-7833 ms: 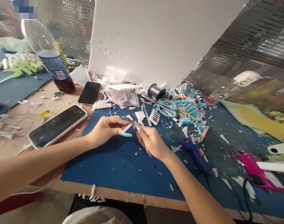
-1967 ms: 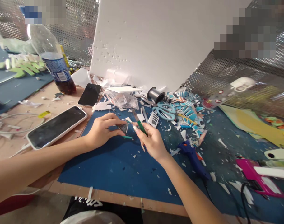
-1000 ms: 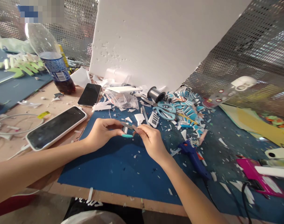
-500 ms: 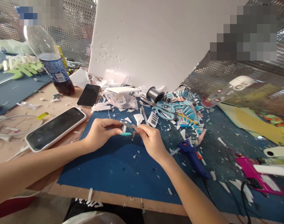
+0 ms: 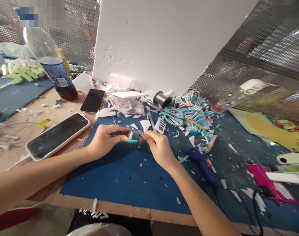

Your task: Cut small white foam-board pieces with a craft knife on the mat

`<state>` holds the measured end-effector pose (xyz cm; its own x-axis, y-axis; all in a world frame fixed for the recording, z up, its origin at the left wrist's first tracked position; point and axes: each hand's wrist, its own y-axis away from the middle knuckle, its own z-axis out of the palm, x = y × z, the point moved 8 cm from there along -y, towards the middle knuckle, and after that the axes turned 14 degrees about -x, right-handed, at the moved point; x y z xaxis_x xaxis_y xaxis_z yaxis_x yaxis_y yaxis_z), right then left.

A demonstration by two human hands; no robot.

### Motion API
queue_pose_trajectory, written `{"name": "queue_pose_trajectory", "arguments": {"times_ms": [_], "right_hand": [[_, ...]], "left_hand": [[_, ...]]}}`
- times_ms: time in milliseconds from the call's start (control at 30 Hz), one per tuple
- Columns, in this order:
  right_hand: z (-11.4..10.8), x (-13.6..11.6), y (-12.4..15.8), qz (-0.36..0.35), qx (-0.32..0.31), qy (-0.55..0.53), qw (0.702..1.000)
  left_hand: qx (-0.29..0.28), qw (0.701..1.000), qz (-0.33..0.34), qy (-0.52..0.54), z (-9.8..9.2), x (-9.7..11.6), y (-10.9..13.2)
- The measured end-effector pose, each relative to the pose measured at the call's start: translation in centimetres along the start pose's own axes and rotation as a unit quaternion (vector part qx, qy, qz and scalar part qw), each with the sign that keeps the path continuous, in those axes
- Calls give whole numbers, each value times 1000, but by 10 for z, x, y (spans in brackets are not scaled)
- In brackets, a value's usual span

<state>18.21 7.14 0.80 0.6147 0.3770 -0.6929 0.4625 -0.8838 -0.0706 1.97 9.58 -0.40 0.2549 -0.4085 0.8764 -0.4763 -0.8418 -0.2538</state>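
Over the blue mat (image 5: 110, 183), my two hands meet close together. My left hand (image 5: 106, 139) is closed in a pinch on a small foam piece (image 5: 131, 141) with a teal edge and a white part. Coming from the other side, my right hand (image 5: 159, 146) pinches a thin grey blade-like strip (image 5: 136, 131). The strip reaches toward the left fingertips and seems to touch the piece; its exact kind is too small to tell. White scraps and a striped white piece (image 5: 160, 125) lie just beyond the fingers.
Light-blue scissors (image 5: 172, 117), a wire spool (image 5: 162, 99) and a heap of blue-white foam offcuts (image 5: 197, 114) lie behind. A blue glue gun (image 5: 204, 167) sits right. Left are a white-cased phone (image 5: 58, 136), a darker phone (image 5: 92, 100) and a cola bottle (image 5: 57, 77). A white board (image 5: 159, 42) stands behind.
The view has shifted very slightly. Both hands keep nearly the same position and grip.
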Motion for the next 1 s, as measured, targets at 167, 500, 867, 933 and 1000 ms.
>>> {"name": "queue_pose_trajectory", "arguments": {"times_ms": [167,500,867,933,1000], "right_hand": [[2,1,0,4,-3,6,1000],[-2,24,3,66,61,-117,989],[7,10,0,64,-31,-292,954],[9,9,-1,66,-50,-301,950],[12,6,-1,63,-75,-330,939]], "left_hand": [[-36,999,32,-11,7,7,0],[-33,995,82,-44,9,18,5],[-32,972,183,-141,13,31,7],[-45,972,180,-143,15,30,6],[-60,972,176,-147,16,30,5]]}}
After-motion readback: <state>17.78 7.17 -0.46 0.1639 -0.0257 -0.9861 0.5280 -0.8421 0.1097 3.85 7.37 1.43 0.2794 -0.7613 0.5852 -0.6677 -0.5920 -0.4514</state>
